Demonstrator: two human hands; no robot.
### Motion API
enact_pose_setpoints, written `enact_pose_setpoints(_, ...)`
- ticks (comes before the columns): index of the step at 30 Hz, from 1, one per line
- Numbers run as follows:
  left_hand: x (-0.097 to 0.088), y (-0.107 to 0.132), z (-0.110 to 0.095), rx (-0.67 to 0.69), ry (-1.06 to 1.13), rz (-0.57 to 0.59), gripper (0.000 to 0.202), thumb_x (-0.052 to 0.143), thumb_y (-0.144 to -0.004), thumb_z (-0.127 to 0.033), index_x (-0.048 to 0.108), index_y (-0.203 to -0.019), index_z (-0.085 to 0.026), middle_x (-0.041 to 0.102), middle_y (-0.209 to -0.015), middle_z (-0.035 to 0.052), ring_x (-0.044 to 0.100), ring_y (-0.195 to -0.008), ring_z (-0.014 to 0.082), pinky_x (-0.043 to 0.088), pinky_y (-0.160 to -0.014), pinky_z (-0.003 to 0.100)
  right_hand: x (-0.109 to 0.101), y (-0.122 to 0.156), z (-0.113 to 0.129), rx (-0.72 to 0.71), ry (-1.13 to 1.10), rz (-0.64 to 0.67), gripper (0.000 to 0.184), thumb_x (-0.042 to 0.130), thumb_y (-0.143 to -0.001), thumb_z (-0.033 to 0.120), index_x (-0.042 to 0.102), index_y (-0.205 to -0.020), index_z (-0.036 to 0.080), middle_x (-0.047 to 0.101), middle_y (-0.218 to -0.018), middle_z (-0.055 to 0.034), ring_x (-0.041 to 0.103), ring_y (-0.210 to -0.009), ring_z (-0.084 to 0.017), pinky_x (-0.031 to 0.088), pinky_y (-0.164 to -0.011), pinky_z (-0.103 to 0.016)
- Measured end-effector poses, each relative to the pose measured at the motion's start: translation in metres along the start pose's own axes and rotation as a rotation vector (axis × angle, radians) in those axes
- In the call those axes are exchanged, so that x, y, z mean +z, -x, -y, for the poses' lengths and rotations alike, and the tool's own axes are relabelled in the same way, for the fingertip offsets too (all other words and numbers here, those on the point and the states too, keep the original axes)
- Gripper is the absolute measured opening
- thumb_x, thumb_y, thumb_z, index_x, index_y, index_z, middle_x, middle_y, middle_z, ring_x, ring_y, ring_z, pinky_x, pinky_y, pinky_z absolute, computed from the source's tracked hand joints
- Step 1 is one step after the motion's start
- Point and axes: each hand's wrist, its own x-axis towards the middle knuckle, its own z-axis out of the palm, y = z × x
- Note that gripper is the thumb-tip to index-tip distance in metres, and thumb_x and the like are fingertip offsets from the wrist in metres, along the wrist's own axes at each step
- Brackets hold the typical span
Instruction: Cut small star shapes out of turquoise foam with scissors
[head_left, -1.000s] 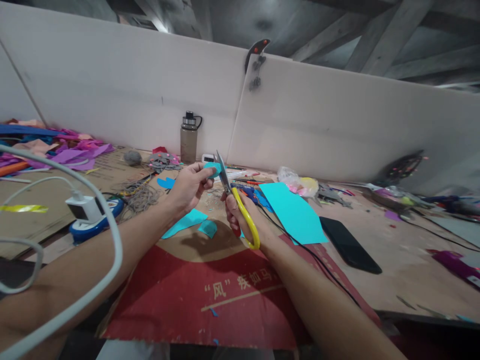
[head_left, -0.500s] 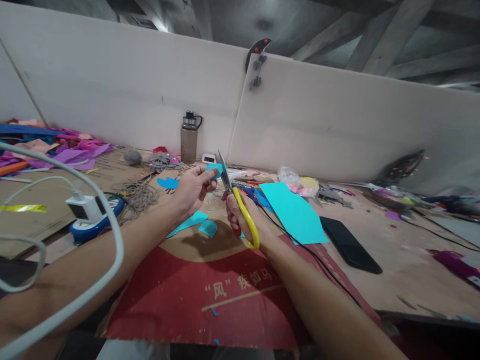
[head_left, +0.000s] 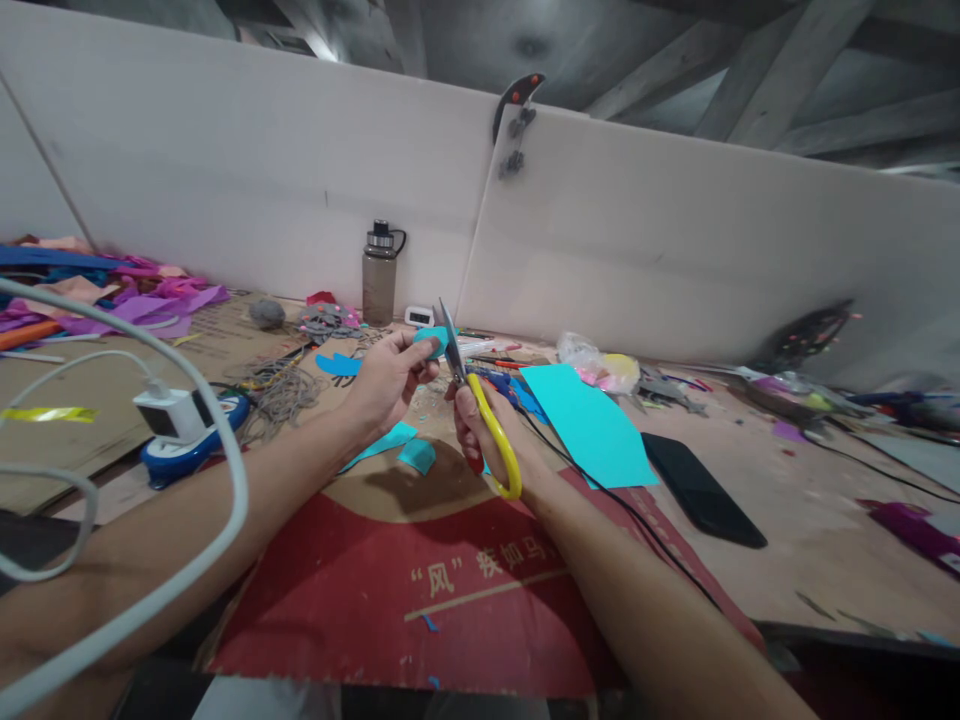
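Note:
My left hand (head_left: 394,378) pinches a small turquoise paper piece (head_left: 429,345) between thumb and fingers. In my right hand (head_left: 480,425) is a pair of scissors (head_left: 499,435) with yellow handles, its blades pointing up and parted slightly at the tips. The blades meet the right edge of the paper piece; whether they bite into it I cannot tell. Beneath my hands, turquoise paper scraps (head_left: 417,456) lie on a red and tan cardboard sheet (head_left: 322,590). A larger turquoise sheet (head_left: 589,425) rests right of my right hand.
A black phone (head_left: 701,490) lies to the right, near a thin black cable. A water bottle (head_left: 379,275) stands against the white partition (head_left: 262,170). At left are a white charger (head_left: 171,413) on a blue power strip, a looping white cable (head_left: 238,500) and coloured scraps (head_left: 150,300).
Both hands hold nearly the same position. The scissor blades have parted slightly at the tips, beside the paper piece. The whole view has shifted very slightly.

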Motion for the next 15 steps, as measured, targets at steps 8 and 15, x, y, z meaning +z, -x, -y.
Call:
enact_pose_setpoints(8,0.0003,0.0,-0.0011,0.007,-0.016,0.008,0.025,0.083,-0.074,-0.014,0.058,-0.07,-0.014,0.058,-0.066,-0.0033,0.054,-0.054,0.0047,0.042,-0.053,0.017,0.0008,-0.001,-0.0053,0.014,-0.13,0.055,0.054,0.057,-0.088,0.077,0.049,-0.098,0.024,0.039,-0.062,0.0082,0.034,-0.046,-0.009,0.032,-0.043,-0.022)
enact_pose_setpoints(15,-0.0019,-0.0006,-0.0021,0.04,-0.023,0.034,0.028,0.085,-0.07,-0.017,0.058,-0.069,-0.014,0.056,-0.063,-0.0044,0.053,-0.052,0.0047,0.04,-0.051,0.017,0.0029,0.0014,0.0011,0.024,-0.129,0.006,0.054,0.058,-0.087,0.076,0.049,-0.093,0.023,0.041,-0.063,0.0076,0.035,-0.047,-0.008,0.031,-0.044,-0.021)
